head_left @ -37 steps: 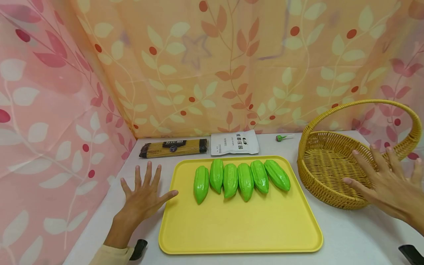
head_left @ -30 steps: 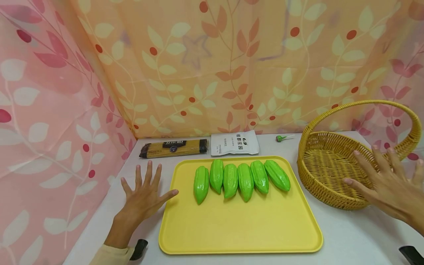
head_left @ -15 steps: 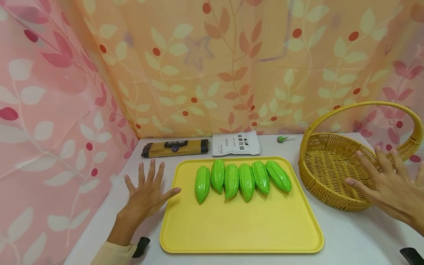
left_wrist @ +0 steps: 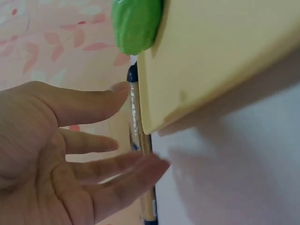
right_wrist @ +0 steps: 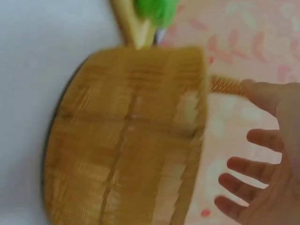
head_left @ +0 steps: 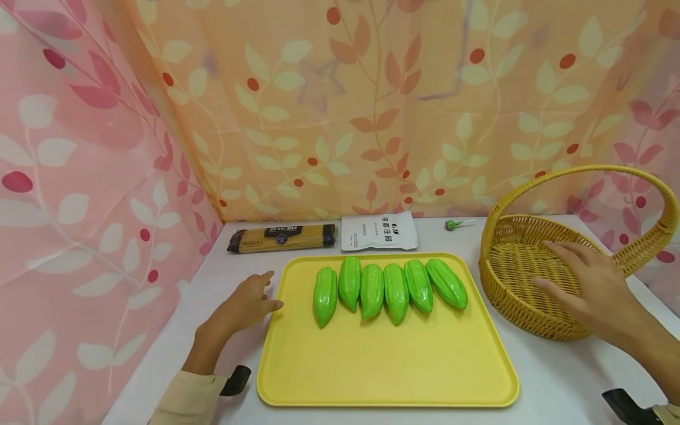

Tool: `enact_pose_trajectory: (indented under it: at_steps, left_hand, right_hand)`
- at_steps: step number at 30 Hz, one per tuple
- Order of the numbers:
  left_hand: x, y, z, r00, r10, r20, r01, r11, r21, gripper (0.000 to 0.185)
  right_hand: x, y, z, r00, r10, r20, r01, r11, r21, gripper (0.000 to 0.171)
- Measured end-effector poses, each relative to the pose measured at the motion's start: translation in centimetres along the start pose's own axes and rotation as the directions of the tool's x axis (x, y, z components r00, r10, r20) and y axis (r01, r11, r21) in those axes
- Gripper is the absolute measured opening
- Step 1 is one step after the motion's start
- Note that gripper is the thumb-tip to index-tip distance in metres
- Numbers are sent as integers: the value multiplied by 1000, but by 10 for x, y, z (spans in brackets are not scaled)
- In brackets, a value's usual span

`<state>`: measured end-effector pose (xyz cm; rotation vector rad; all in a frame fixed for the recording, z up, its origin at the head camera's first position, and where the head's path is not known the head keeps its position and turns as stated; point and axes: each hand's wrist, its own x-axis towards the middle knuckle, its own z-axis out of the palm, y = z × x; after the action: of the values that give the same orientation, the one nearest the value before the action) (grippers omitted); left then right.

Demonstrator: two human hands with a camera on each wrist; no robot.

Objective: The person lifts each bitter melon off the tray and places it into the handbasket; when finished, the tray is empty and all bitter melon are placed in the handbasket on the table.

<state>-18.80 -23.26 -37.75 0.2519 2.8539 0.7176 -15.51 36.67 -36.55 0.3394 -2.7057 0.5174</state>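
- Six gourds (head_left: 390, 286) lie in a row on the tray (head_left: 388, 366), between the two hands, long axes pointing away from the person.
- The left hand (head_left: 244, 307), loose and holding nothing, hovers at the tray's left edge; the leftmost gourd (head_left: 324, 295) lies just to its right, across the rim.
- The right hand (head_left: 589, 289), fingers spread and grasping nothing, hovers over the basket (head_left: 517, 295); the rightmost gourd (head_left: 446, 282) lies to its left, beyond the basket wall.
- The left hand looks nearer the row.
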Motion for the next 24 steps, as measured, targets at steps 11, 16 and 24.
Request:
enact_pose_trajectory:
  at_steps: [11, 16, 24]
  left_hand:
    - [22, -13, 4, 992, -77, 96, 104, 942, -320, 56]
    - [28, -17, 7, 989, -105, 99, 133, 934, -332, 44]
    - [29, -18, 6, 991, -91, 98, 120, 929, -350, 56]
  right_hand:
    - [19, -65, 6, 997, -77, 5, 72, 955, 288, 61]
    - [33, -87, 18, 987, -100, 122, 41, 909, 415, 56]
    - [50, -101, 42, 966, -81, 245, -60, 854, 517, 59]
